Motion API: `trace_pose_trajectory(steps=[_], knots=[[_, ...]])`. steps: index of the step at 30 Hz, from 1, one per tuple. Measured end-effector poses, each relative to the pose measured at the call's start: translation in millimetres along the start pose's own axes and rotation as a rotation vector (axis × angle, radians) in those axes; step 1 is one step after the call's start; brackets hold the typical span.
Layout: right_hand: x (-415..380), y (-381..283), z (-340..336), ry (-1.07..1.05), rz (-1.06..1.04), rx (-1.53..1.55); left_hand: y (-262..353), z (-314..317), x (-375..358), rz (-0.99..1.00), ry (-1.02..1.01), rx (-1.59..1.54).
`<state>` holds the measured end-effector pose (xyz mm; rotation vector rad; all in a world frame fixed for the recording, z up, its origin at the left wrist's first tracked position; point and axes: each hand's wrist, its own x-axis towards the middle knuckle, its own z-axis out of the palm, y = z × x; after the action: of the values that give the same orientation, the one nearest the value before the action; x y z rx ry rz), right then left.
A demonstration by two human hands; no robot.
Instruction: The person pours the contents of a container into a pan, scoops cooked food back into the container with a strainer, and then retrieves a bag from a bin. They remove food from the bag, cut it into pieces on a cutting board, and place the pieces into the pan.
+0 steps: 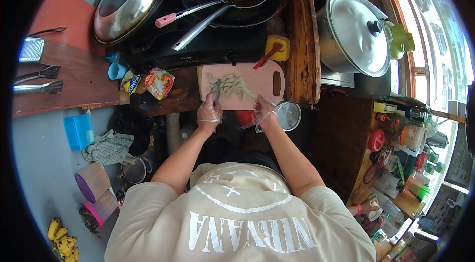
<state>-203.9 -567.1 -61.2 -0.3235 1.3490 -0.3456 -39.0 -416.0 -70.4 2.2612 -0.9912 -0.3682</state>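
A pink cutting board (262,71) lies in front of me with pale, greenish-white cut strips (230,85) spread over its middle. My left hand (210,112), in a clear plastic glove, is closed around a knife (217,88) whose blade points away from me beside the strips. At the board's near right part, my right hand (265,112), also gloved, has its fingertips pinched at the end of a pale strip (251,94).
Behind the board stands a stove (198,57) with a wok, a small pan and a lidded pan (123,7). A yellow container (278,48) with a red spoon sits by the board. Food packets (158,83) lie left, a large lidded pot (356,34) right. A metal bowl (289,115) is below.
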Motion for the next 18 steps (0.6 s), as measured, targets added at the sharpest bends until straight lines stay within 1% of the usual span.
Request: trace_pose_trajectory(steps=[2,4,6,7,9,14,16,18], knots=[[6,2,-2,0.007,0.026,0.04,7,-4,1,-0.003,0.001,-0.04],[11,6,-2,-0.035,0.021,0.103,13,-6,1,-0.006,0.0,-0.078],[12,11,-1,-0.074,0.008,0.144,18,-5,2,0.054,0.001,-0.121],[10,12,0,-0.111,-0.006,0.185,19,-3,2,0.055,0.001,-0.121],[8,14,3,-0.125,0.013,0.182,22,0,2,-0.001,-0.064,-0.128],[4,16,4,-0.161,0.038,0.215,19,7,1,0.014,-0.093,-0.115],[5,17,1,-0.224,0.039,0.251,17,9,0,0.023,-0.098,-0.103],[4,17,-2,-0.231,0.052,0.267,16,11,-1,0.039,-0.093,-0.089]])
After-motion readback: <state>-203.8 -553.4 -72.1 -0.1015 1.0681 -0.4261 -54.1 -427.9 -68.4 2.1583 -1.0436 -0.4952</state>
